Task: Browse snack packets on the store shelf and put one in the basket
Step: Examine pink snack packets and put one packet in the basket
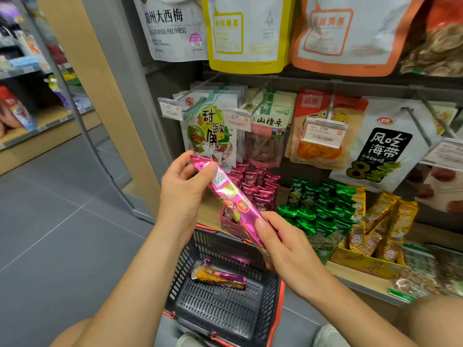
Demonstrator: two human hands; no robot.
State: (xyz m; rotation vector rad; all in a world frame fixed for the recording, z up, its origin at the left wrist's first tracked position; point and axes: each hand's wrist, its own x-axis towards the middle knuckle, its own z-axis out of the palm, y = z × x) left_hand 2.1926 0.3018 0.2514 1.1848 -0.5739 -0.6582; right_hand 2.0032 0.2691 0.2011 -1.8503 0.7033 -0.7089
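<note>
Left hand [184, 189] pinches the packet [231, 199] at its top end, right hand [283, 244] at its bottom; its long axis slants down-right, with the basket [180, 271] straight below, nearest the right hand.

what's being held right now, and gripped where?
A pink snack packet, in both hands: the left hand pinches its upper end, the right hand grips its lower end, over the basket.

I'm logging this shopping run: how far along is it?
Done: one snack lies in the basket. In hand: left hand and right hand hold a pink packet above the basket, in front of the shelf, apparently being inspected. Left: lowering it in, or returning it to the shelf.
</note>
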